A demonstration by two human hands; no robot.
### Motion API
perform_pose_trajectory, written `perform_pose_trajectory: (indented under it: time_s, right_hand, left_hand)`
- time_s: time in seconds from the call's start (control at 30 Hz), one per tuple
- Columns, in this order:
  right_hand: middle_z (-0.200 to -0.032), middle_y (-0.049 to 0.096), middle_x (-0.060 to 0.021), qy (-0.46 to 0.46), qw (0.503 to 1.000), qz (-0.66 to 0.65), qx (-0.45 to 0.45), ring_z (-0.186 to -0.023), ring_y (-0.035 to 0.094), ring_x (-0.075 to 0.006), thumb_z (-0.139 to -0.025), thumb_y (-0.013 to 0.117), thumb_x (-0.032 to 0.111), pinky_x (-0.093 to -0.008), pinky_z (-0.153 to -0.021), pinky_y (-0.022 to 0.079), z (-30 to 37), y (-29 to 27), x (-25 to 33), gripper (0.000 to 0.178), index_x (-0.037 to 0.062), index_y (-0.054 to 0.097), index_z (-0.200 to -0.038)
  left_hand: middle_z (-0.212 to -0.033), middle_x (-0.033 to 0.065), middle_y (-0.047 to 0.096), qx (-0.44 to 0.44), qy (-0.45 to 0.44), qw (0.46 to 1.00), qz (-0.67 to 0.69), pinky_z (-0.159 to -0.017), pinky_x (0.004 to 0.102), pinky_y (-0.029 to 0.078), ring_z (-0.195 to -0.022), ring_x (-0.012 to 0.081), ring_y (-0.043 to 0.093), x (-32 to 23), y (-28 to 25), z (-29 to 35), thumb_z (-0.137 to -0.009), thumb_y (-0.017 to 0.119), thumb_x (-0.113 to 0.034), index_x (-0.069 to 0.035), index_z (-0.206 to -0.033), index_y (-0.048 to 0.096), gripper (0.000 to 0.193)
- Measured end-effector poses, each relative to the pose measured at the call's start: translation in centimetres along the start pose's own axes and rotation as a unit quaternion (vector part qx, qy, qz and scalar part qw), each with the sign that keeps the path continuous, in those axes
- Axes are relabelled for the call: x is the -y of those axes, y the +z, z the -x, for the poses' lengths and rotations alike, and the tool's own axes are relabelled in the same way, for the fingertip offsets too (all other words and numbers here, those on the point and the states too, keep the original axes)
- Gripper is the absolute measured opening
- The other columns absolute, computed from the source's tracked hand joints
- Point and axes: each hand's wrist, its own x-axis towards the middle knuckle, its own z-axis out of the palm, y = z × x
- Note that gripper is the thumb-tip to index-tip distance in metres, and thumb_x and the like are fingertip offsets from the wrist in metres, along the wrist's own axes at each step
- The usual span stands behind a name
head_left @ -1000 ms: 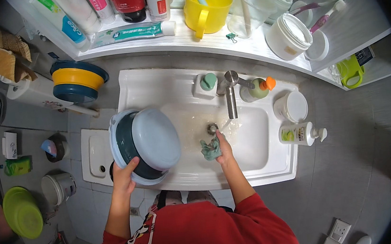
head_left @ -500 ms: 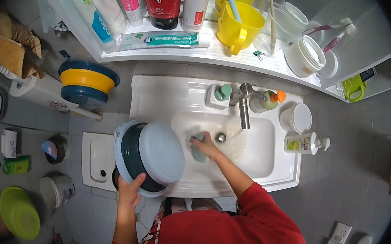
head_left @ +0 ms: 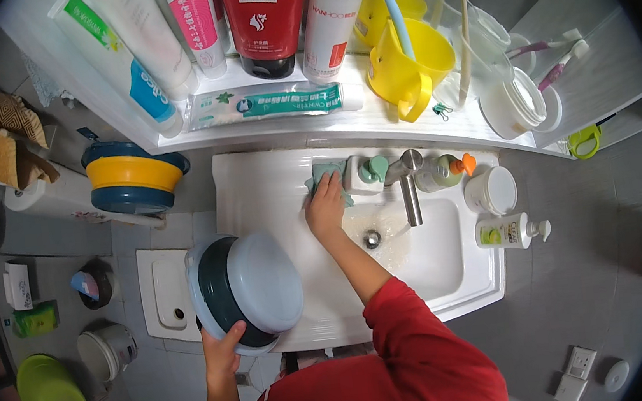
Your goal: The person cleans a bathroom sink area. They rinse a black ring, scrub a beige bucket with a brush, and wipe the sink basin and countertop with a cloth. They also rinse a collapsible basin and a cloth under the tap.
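Observation:
My left hand [head_left: 223, 350] grips the rim of a light blue basin [head_left: 270, 276] with a dark green middle band. The basin is tipped on its side over the left part of the white sink [head_left: 253, 188]. With my right hand [head_left: 327, 204] I press a grey-green cloth [head_left: 327, 173] onto the sink's back ledge, left of the white soap dispenser [head_left: 366, 174] with a green pump. The cloth is partly hidden under my fingers. Shallow, cloudy water lies around the drain [head_left: 373, 239], below the metal faucet [head_left: 410, 191].
A bottle with an orange pump [head_left: 439, 172], a white tub [head_left: 491, 191] and a white pump bottle [head_left: 508, 232] line the sink's right side. Above hangs a shelf with tubes, bottles and yellow cups [head_left: 412, 65]. A blue-and-yellow folding basin [head_left: 134, 175] is at the left wall.
My right hand has moved the cloth from the bowl's left edge up to the back ledge beside the dispenser. My left hand still holds the basin, now slightly lower in view.

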Motion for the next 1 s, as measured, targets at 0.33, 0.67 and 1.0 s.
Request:
perform_pose_trajectory:
  time_s: [0.33, 0.67, 1.0]
  right_hand:
    - [-0.110, 0.041, -0.0255, -0.041, 0.987, -0.082, 0.135, -0.096, 0.044, -0.0401, -0.071, 0.053, 0.002, -0.0437, -0.082, 0.040, 3.7, -2.3, -0.1, 0.035, -0.0021, 0.045, -0.105]
    - [-0.114, 0.045, -0.0196, -0.063, 0.995, 0.012, 0.071, -0.106, 0.040, -0.0363, -0.071, 0.057, 0.012, -0.0485, -0.085, 0.035, 0.8, 0.7, -0.1, 0.036, 0.0009, 0.050, -0.104]
    - [-0.095, 0.053, -0.0142, -0.052, 0.985, -0.140, -0.091, -0.090, 0.052, -0.0313, -0.063, 0.062, 0.003, -0.0388, -0.073, 0.046, -0.7, 3.1, 6.2, 0.031, 0.0064, 0.058, -0.094]
  left_hand:
    - [-0.115, 0.0100, 0.051, 0.016, -0.014, 1.000, -0.009, -0.092, 0.0318, 0.038, -0.106, 0.0197, 0.049, -0.7, 0.2, -1.5, -0.068, 0.070, -0.003, -0.001, -0.122, 0.040, 0.062]
    - [-0.115, 0.0110, 0.051, 0.007, 0.000, 1.000, 0.004, -0.092, 0.0324, 0.038, -0.105, 0.0203, 0.050, -2.2, 0.7, -1.9, -0.069, 0.068, -0.002, 0.000, -0.123, 0.038, 0.062]
    - [-0.116, 0.0111, 0.051, -0.018, 0.031, 0.999, 0.020, -0.092, 0.0330, 0.038, -0.105, 0.0206, 0.050, -2.5, -1.5, -0.5, -0.069, 0.069, -0.001, 0.000, -0.123, 0.039, 0.061]
